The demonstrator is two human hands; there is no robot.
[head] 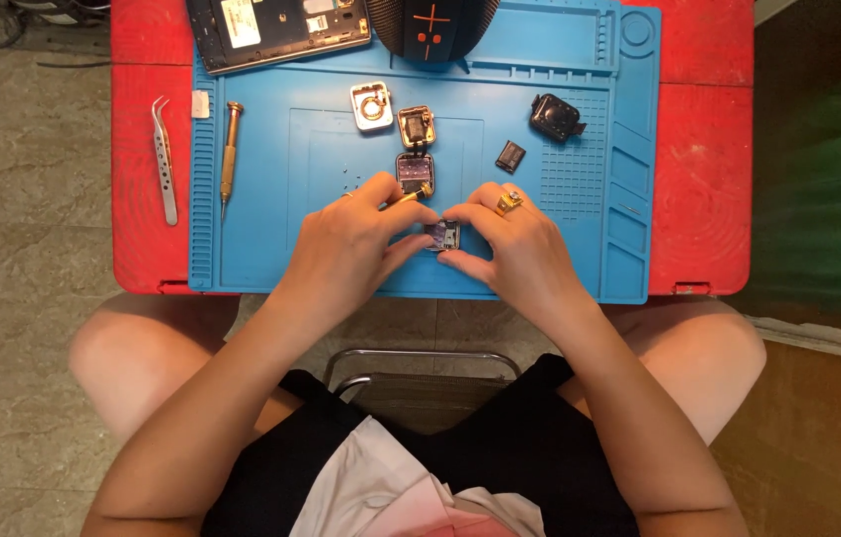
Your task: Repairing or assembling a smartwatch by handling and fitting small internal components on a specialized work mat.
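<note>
Both hands meet near the front edge of a blue work mat [261, 249] that lies on a red table [699, 179]. Between them sits a small square module [443, 235], dark with a purplish face and a pale metal rim; it is tiny in this view, so finer detail cannot be made out. The left hand [351, 249] pinches its left side between thumb and fingertips, and also seems to carry a slim brass-coloured tool [411, 194] angled up toward a second small square part [415, 169] just behind. The right hand [520, 249], wearing a gold ring [509, 202], closes thumb and forefinger on the module's right side. Farther back on the mat lie a square metal frame with a gold ring inside [372, 105], another open square casing [417, 126], a small black chip [510, 156] and a black rounded part [554, 117]. At the mat's left edge rests a brass-handled screwdriver [230, 149], and steel tweezers [165, 159] lie on the table beside it.
</note>
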